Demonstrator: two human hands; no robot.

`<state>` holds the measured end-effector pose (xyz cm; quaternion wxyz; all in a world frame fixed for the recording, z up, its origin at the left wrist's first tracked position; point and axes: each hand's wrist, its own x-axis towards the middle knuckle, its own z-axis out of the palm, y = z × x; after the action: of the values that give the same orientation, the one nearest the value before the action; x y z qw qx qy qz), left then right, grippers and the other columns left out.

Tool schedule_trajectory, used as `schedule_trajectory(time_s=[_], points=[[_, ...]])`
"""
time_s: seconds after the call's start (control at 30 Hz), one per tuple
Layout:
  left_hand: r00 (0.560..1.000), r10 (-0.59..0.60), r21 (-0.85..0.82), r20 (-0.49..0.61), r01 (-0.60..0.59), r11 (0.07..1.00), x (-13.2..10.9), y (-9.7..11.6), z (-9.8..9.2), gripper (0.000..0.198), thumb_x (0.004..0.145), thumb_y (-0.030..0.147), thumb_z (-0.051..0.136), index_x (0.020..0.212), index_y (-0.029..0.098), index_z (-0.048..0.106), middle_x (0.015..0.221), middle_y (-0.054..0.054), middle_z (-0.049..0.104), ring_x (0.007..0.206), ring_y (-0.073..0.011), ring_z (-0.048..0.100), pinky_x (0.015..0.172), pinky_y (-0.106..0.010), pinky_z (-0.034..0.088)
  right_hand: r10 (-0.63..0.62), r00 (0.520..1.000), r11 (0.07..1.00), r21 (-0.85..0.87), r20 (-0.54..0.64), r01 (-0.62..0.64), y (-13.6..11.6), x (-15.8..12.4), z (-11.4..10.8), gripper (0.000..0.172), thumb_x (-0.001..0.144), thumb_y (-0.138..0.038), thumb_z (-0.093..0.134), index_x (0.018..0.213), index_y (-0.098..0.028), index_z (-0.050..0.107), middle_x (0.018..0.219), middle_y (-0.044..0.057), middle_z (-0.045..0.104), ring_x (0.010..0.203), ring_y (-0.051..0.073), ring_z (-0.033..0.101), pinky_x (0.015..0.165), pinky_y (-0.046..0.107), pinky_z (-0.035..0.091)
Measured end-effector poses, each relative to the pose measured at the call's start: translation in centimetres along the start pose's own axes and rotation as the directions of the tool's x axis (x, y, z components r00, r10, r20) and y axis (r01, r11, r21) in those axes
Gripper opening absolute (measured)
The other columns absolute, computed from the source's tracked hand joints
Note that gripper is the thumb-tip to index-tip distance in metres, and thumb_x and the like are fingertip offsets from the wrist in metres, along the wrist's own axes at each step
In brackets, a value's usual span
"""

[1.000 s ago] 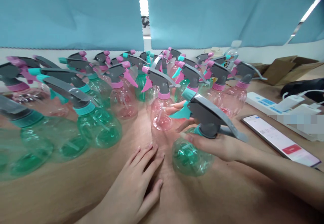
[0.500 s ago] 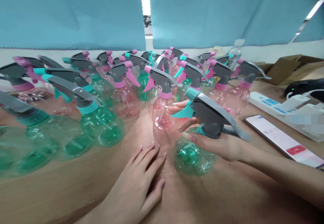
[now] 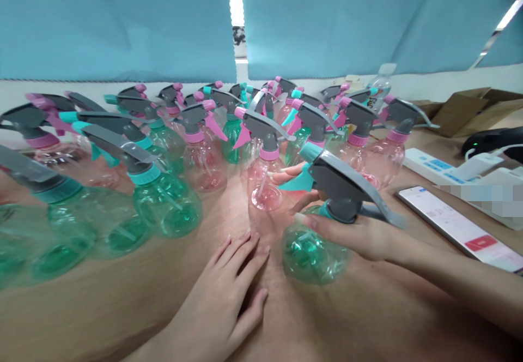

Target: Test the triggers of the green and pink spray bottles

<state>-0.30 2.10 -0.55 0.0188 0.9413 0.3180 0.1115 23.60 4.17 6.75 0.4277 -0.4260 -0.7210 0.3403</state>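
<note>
My right hand (image 3: pixel 355 236) wraps round the neck and upper body of a green spray bottle (image 3: pixel 312 261), thumb on the near side and fingers behind. The bottle stands upright on the wooden table, its grey trigger head with turquoise nozzle pointing left. Flat on the table to the left of it lies my left hand (image 3: pixel 231 285), fingers stretched out and holding nothing. Just beyond the right fingertips is a clear pink spray bottle (image 3: pixel 266 187). Another green spray bottle (image 3: pixel 167 204) stands to the left, ahead of my left hand.
Several more pink and green spray bottles crowd the table's left side and back. On the right are a phone (image 3: pixel 457 225) with a lit screen, a white power strip (image 3: pixel 429 163) with plugs, and a cardboard box (image 3: pixel 466 111). A blue curtain (image 3: pixel 122 24) hangs behind.
</note>
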Motion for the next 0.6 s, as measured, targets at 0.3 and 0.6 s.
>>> schedule_trajectory(time_s=[0.3, 0.6], points=[[1.000, -0.003, 0.002, 0.007, 0.003, 1.000, 0.12, 0.11, -0.22, 0.050, 0.093, 0.027, 0.047, 0.141, 0.015, 0.040, 0.144, -0.012, 0.044, 0.132, -0.0303, 0.039, 0.104, -0.053, 0.037, 0.018, 1.000, 1.000, -0.003, -0.012, -0.018, -0.40, 0.06, 0.18, 0.010, 0.075, -0.024, 0.057, 0.084, -0.025, 0.060, 0.063, -0.001, 0.053, 0.060, 0.016, 0.055, 0.062, 0.033, 0.052], [1.000, -0.002, 0.001, 0.001, 0.002, 1.000, 0.14, 0.01, -0.13, 0.048, 0.093, 0.027, 0.049, 0.140, 0.016, 0.042, 0.144, -0.012, 0.045, 0.132, -0.0298, 0.040, 0.104, -0.052, 0.036, 0.035, 0.995, 0.999, -0.011, -0.094, -0.037, -0.62, -0.21, 0.34, 0.016, 0.074, -0.025, 0.063, 0.090, -0.026, 0.063, 0.051, -0.006, 0.042, 0.050, 0.014, 0.049, 0.063, 0.035, 0.052]])
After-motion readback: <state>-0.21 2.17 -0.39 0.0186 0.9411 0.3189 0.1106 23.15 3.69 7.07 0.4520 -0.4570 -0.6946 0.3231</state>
